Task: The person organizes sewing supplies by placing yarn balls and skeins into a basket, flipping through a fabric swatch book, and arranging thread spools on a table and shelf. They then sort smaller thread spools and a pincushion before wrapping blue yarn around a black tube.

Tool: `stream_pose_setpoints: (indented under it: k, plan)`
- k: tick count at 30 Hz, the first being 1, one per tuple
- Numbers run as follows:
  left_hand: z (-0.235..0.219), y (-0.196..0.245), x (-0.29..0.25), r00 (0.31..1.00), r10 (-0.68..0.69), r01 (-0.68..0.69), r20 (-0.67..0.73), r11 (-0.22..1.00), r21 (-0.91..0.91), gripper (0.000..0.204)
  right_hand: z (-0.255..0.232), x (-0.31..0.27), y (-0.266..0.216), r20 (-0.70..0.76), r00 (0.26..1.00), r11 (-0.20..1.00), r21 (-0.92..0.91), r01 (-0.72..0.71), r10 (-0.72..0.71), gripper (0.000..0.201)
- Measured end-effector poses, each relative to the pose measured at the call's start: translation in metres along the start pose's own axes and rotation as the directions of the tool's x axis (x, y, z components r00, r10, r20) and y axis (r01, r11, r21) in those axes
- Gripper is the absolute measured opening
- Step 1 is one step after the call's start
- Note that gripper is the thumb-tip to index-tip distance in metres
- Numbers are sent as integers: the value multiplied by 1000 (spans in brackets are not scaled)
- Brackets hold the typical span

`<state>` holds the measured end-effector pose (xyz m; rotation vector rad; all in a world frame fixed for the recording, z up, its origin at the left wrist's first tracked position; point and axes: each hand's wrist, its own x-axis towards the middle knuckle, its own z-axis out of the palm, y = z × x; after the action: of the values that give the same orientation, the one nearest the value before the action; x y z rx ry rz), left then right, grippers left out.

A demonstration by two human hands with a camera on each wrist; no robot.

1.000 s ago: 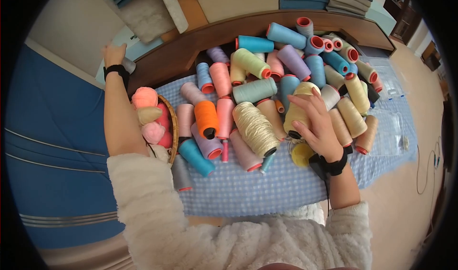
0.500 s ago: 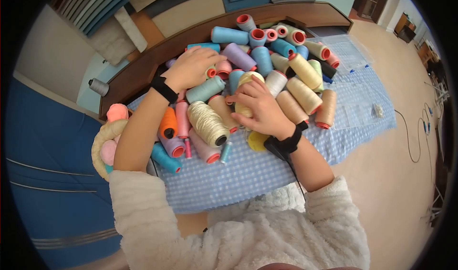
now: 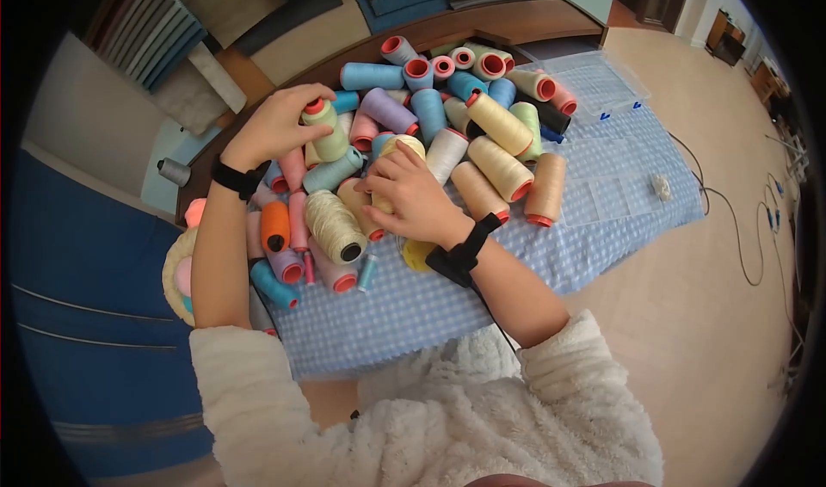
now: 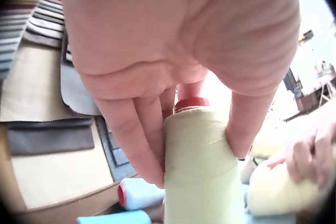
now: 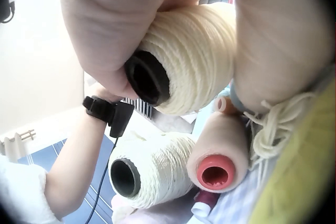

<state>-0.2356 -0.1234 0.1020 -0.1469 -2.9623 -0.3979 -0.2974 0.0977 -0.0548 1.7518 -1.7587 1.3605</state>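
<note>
My left hand [image 3: 274, 132] grips a light green thread cone [image 3: 325, 138] near its top, thumb on one side and fingers on the other. The cone stands nearly upright above the pile, its red tip [image 4: 192, 103] showing beneath the palm in the left wrist view. With my right hand [image 3: 417, 199] I hold a cream yarn cone [image 5: 191, 58] that has a black core. Below it lie a second cream yarn cone [image 3: 334, 225] and a beige cone with a red core [image 5: 220, 150]. A pale teal cone [image 3: 334, 172] lies just under the green one.
Many coloured thread cones cover the blue checked cloth [image 3: 379, 332]. At the left, a grey spool [image 3: 175, 171] lies on a pale ledge, and a basket [image 3: 179, 259] of yarn balls sits partly behind my left arm. Clear plastic boxes [image 3: 594, 87] lie at the right, with fabric samples [image 3: 297, 35] behind.
My left hand has come from beside the grey spool at the far left to the pile and raised the light green cone upright. My right hand still holds the cream yarn cone. The head view has turned right.
</note>
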Motion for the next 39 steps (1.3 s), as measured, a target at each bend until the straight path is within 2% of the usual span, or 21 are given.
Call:
stream_pose_setpoints:
  k: [1,2,5,6,9,13,16,19,22,23,25,28,31,34,35,37,39]
  plan:
    - [-6,11,0,999,-31,30,-15,999,-46,45,1,0,0,2,1000,1000,3,-5,5,25]
    - [-11,18,-1,986,-169,169,10,982,-82,42,2,0,0,2,1000,1000,7,-8,8,24]
    - [-7,-3,-5,976,-185,131,-113,920,-369,39,2,-1,1,-6,1000,999,33,-10,10,24]
    - [-6,-13,-6,974,-145,77,-174,935,-346,35,2,-1,1,4,1000,999,40,-18,18,25]
    - [-6,-21,-13,960,-253,129,-116,774,-619,34,2,0,1,20,999,998,59,-27,26,25]
    - [-10,-21,-23,930,-332,164,-155,756,-634,32,0,0,0,13,1000,998,61,-22,22,25]
    - [-15,-31,-25,903,-398,230,-159,763,-603,31,1,0,0,10,1000,998,64,-23,23,23]
    - [-7,-34,-22,924,-343,213,-169,829,-517,32,2,0,0,3,1000,998,57,-18,17,23]
    - [6,-29,-19,980,-199,189,-4,938,-292,38,2,0,1,-1,1000,998,57,-13,13,23]
    - [10,-21,-16,983,-178,181,43,979,-92,42,2,0,0,3,1000,998,59,-18,18,23]
    - [26,-10,-12,997,-77,76,-27,996,-52,39,1,0,1,6,1000,998,62,-21,21,24]
    - [30,17,-7,982,-188,189,20,980,-61,34,2,0,2,6,1000,998,61,-18,17,23]
    - [40,24,-3,994,-71,71,-87,998,-4,39,3,1,1,5,1000,998,57,-15,15,23]
    - [55,30,-2,998,13,-10,-67,999,42,43,2,1,1,12,1000,998,63,-18,18,24]
    - [52,32,-1,997,4,-5,72,1000,5,43,0,1,-1,27,999,997,78,-26,24,24]
    - [39,34,-1,939,0,23,343,998,-61,45,0,1,-2,35,999,995,100,0,-3,24]
    - [28,30,2,881,-56,124,469,985,-116,40,5,-1,-3,24,998,991,114,63,-66,24]
